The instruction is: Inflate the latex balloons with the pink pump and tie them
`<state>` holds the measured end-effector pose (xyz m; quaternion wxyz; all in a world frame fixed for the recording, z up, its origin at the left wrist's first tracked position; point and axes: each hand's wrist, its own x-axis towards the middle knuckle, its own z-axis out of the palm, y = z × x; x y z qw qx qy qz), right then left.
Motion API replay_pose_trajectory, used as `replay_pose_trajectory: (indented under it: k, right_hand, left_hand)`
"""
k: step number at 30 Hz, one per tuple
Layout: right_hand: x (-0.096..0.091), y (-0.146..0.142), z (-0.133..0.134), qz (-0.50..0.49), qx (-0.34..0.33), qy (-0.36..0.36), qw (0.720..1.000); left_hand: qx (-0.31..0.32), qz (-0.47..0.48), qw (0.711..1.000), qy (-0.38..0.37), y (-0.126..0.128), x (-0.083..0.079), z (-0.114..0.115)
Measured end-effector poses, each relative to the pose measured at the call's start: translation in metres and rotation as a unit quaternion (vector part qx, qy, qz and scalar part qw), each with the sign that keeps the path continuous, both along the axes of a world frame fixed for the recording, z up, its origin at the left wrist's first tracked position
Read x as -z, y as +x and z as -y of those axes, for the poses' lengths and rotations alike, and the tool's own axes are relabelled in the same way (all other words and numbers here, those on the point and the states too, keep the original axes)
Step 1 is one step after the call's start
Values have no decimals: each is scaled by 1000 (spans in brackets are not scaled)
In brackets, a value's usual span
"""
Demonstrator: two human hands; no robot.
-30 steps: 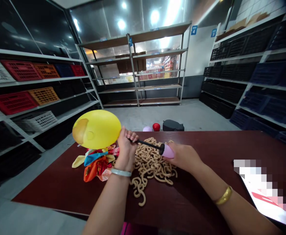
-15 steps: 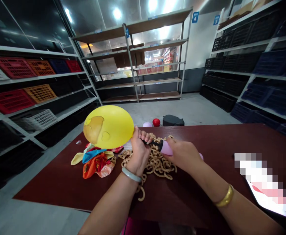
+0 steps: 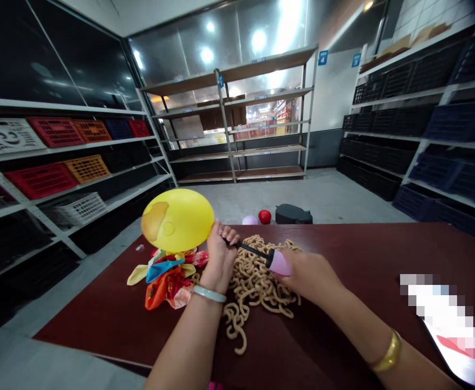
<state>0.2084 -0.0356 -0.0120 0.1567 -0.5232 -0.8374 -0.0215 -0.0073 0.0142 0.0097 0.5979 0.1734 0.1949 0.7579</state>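
My left hand (image 3: 220, 250) is closed round the neck of a yellow balloon (image 3: 177, 220) and the black tip of a hand pump. The balloon is partly blown up and hangs over the left part of the dark red table (image 3: 343, 254). My right hand (image 3: 310, 273) grips the pink barrel of the pump (image 3: 277, 262), whose black rod is drawn out towards my left hand. Under both hands lies a heap of tan chain links (image 3: 257, 281). Flat, uninflated balloons (image 3: 164, 275) in red, orange, blue and yellow lie to the left of my left wrist.
Metal shelving with red, orange and white crates (image 3: 42, 179) runs along the left; dark crates (image 3: 444, 179) fill shelves on the right. On the floor beyond the table are a red ball (image 3: 265, 216), a pale purple ball (image 3: 249, 220) and a black bag (image 3: 293, 215).
The pump barrel was pushed in towards my left hand half a second ago and is now drawn back out, so the black rod shows again. The yellow balloon stays on the tip.
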Motion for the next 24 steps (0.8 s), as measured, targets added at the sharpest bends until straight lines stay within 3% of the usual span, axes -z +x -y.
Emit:
replay_pose_trajectory:
  k: [4,7,13,18,24]
  right_hand:
    - [-3,4,2,3,-9,37,999]
    - [-5,8,4,19,0,62,998]
    - [-2,5,6,21,7,101,995]
    - [0,-1,7,10,8,77,997]
    - [3,-5,5,4,13,40,999]
  left_hand:
    - [-42,1,997,68,-39,-20,6]
    - [-50,2,994,101,-40,-26,15]
    - [-18,6,997,78,13,-14,23]
    - [42,-7,998,43,61,6,28]
    - [39,-10,999,31,75,21,24]
